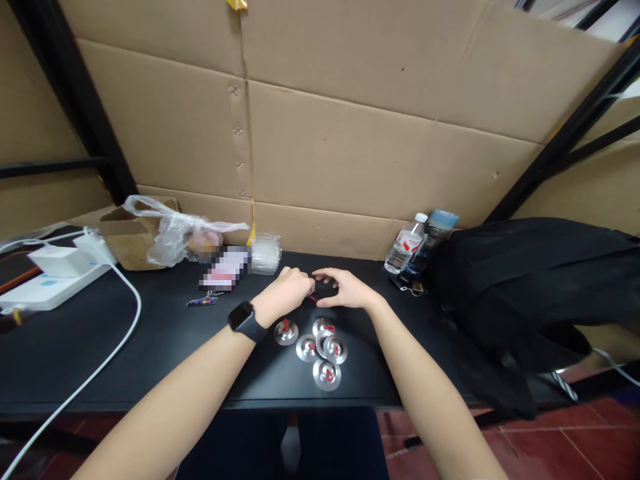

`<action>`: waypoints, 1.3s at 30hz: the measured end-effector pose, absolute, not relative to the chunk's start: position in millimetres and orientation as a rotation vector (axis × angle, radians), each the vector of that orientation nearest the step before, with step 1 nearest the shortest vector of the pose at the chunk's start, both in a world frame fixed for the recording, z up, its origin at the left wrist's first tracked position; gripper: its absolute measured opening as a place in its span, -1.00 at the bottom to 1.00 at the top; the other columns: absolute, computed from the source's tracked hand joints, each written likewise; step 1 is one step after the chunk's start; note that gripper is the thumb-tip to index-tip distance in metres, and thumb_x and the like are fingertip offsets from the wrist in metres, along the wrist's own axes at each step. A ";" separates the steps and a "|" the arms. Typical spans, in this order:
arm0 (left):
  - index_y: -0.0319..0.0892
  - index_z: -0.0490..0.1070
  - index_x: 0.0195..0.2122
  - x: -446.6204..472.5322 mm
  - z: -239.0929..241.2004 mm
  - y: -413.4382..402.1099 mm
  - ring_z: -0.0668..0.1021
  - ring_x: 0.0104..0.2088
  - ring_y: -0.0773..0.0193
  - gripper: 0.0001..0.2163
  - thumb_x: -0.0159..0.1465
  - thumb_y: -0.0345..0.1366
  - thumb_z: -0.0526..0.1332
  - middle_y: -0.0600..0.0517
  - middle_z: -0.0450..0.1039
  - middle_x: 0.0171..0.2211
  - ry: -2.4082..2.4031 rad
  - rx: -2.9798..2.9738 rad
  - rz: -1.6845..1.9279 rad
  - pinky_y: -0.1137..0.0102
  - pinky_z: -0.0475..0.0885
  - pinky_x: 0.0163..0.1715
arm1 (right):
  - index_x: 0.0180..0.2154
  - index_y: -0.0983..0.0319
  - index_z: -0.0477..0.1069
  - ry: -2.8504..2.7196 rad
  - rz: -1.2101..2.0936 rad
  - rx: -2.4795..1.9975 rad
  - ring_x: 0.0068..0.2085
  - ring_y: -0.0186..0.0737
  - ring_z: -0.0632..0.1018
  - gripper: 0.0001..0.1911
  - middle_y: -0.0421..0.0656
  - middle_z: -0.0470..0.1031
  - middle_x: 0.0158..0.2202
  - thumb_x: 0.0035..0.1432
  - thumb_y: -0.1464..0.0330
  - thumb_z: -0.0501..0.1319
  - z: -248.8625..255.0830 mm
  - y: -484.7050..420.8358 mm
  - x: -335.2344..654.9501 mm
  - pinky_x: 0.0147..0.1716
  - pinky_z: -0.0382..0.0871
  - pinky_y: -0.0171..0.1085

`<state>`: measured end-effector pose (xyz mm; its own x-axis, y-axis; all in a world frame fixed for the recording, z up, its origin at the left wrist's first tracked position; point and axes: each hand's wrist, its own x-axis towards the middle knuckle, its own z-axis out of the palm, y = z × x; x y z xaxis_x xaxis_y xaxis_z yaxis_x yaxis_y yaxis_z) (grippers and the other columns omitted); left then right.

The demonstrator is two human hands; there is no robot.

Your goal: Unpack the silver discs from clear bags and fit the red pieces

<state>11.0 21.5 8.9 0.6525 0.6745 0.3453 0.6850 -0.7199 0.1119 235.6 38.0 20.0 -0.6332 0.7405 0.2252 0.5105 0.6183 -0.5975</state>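
My left hand [295,288], with a black watch on its wrist, is closed, its fingertips pressed against a small black item with a red edge [326,289]. Facing it, my right hand [347,289] curves around that dark item, its thumb and fingers apart. I cannot make out whether the right fingers touch it. Nearer to me on the black desk lie several silver finger cymbals with red loops: a separate finger cymbal [286,332] below my left wrist, and a cluster of finger cymbals [327,375], some overlapping, between my forearms.
Behind the hands are a phone [226,269], a clear plastic roll [265,253], and a plastic bag [173,233] by a cardboard box [133,237]. A white power strip [55,283] trails a cable at left. At right stand a water bottle [404,247] and a black backpack [530,287].
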 end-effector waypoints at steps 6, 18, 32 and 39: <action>-0.13 0.50 -0.20 4.5 11.7 34.3 0.61 -0.24 0.19 -0.87 0.35 -0.34 0.15 0.00 0.62 -0.25 -1.340 -2.900 -1.037 0.35 0.38 -0.18 | 0.15 0.13 0.37 -2.096 0.816 -0.941 -0.14 -0.19 0.61 -0.30 -0.07 0.51 0.07 -0.02 0.16 0.47 0.9 37.3 209.6 -0.18 0.53 -0.24; -0.12 0.55 -0.27 -1.5 4.3 43.3 0.53 -0.15 0.10 -0.87 0.32 -0.39 0.19 -0.03 0.59 -0.25 -1.247 -2.749 -0.763 0.19 0.25 -0.03 | 0.06 0.21 0.46 -2.059 0.297 -1.325 -0.37 -0.27 0.55 -0.32 -0.15 0.58 -0.25 -0.10 0.15 0.51 15.3 62.3 266.1 -0.24 0.44 -0.27; -0.03 0.62 -0.11 26.0 13.0 10.8 0.59 -0.20 0.27 -0.81 0.27 -0.31 0.31 0.01 0.58 -0.20 -0.570 -3.587 -0.562 0.42 0.40 -0.12 | -0.05 0.25 0.57 -2.309 0.297 -1.493 -0.10 -0.06 0.60 -0.41 0.00 0.60 -0.10 -0.14 0.16 0.53 2.1 76.8 287.8 -0.07 0.41 -0.21; 0.00 0.63 -0.19 26.2 9.1 13.6 0.59 -0.14 0.26 -0.87 0.27 -0.31 0.32 0.07 0.60 -0.22 -0.581 -3.513 -0.596 0.41 0.35 -0.01 | -0.09 0.22 0.59 -2.445 0.393 -1.235 -0.25 -0.18 0.58 -0.63 -0.09 0.60 -0.21 0.09 0.17 0.39 25.5 55.8 269.5 -0.21 0.40 -0.27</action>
<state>26.2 13.6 9.1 0.8994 0.3709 0.2312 0.2217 -0.8430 0.4900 269.5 55.8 25.5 -0.5458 0.8135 0.2009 0.7096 0.5762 -0.4055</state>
